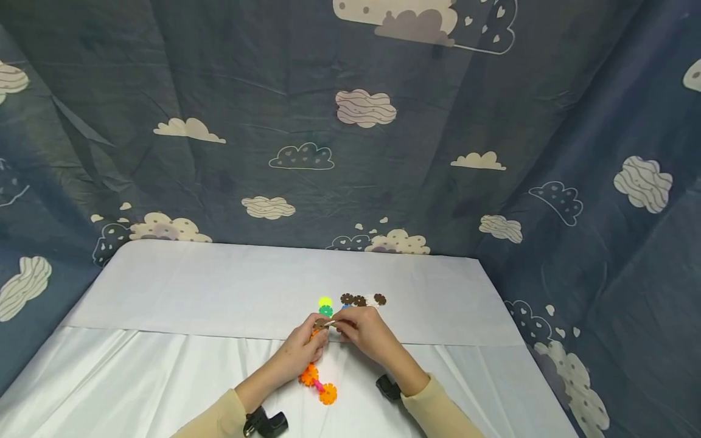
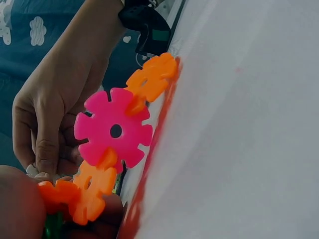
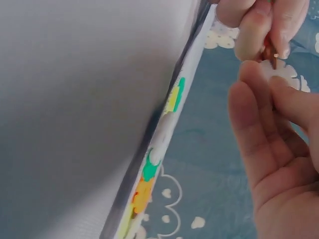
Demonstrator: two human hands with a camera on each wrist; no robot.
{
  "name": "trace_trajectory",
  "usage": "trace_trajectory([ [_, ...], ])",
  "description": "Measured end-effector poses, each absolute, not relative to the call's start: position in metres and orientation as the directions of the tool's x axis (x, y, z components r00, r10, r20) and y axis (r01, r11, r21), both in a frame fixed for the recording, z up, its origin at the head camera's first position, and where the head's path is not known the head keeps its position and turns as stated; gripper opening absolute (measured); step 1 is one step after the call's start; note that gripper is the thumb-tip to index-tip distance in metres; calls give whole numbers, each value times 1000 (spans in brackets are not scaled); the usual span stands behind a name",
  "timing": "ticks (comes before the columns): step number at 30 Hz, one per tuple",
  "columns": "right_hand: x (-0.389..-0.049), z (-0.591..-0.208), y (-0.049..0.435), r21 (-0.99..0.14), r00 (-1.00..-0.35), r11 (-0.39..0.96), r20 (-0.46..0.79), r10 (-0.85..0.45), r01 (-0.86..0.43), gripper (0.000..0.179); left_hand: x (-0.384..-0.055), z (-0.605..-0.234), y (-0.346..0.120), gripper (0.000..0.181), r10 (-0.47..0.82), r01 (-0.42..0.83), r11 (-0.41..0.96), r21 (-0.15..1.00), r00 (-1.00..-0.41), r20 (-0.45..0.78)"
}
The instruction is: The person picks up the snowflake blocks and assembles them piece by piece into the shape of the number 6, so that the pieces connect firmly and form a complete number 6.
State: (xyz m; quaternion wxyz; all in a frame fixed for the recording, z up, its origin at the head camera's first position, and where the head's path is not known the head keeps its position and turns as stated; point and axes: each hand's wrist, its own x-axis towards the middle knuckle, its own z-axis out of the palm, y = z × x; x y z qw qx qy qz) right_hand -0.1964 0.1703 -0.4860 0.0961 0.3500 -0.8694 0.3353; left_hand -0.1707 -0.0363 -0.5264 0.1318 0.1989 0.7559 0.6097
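Note:
My left hand [image 1: 303,348] grips a chain of interlocked plastic flower discs near its upper end. Below that hand hang an orange disc [image 1: 309,374], a pink disc [image 2: 107,127] and another orange disc [image 1: 328,393]. A brown disc [image 1: 320,323] shows at the top of the chain, by the left fingertips. Between thumb and fingers, my right hand [image 1: 368,331] pinches a white disc [image 3: 293,75], whose edge meets the brown one. Whether their slots are joined cannot be made out. Part of a green piece [image 2: 53,226] is visible under the left thumb.
Beyond the hands, loose discs lie on the white-covered table [image 1: 219,286]: a yellow one [image 1: 325,301], a green one [image 1: 325,311], several brown ones [image 1: 380,298] and a partly hidden blue one [image 1: 345,306]. A cloud-patterned curtain [image 1: 306,79] surrounds the table's back and sides.

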Motion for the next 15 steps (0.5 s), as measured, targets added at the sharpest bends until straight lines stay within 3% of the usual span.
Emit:
trace_trajectory([
  [8, -199, -487, 172, -568, -773, 538, 341, -535, -622, 13, -168, -526, -34, 31, 386, 54, 103, 993, -923, 10],
  [15, -214, -485, 192, -686, -914, 608, 244, -324, -399, 22, -173, -522, -32, 31, 184, -19, -55, 998, -983, -8],
])
